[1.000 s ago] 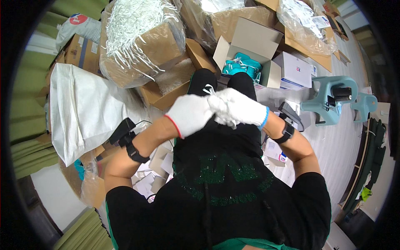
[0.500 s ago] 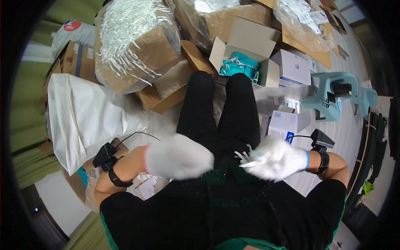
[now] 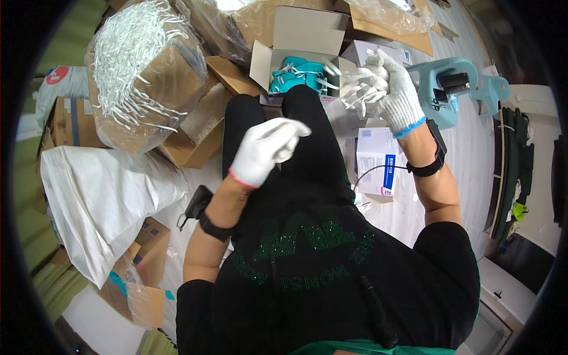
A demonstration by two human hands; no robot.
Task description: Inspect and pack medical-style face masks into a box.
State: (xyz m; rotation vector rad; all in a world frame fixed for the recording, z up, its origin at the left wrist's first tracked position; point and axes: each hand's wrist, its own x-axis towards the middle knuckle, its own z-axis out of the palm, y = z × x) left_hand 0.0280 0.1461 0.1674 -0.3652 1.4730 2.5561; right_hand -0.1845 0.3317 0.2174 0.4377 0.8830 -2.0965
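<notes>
My right hand (image 3: 397, 92), in a white knit glove with a blue cuff, is closed round a loose bunch of white cord strips (image 3: 362, 89). Their ends dangle beside the open carton (image 3: 307, 29), which holds folded teal pieces (image 3: 299, 74) with white cords. Over my lap is my left hand (image 3: 263, 151), gloved in white with a pink cuff. Its fingers are curled in, and nothing shows between them. A big heap of similar white strips (image 3: 127, 65) lies on a plastic-wrapped cardboard box (image 3: 168, 83) at the far left.
A white sack (image 3: 106, 195) slumps at the left, near a brown carton (image 3: 155, 245). Small white-and-blue boxes (image 3: 377, 160) stand on the floor to the right of my legs. Pale blue-green plastic stools (image 3: 441, 74) are at the right, one with a black object (image 3: 454, 83) on it.
My right hand has moved forward and up with the strips, from my lap to beside the open carton. My left hand has moved slightly forward. The whole view has shifted.
</notes>
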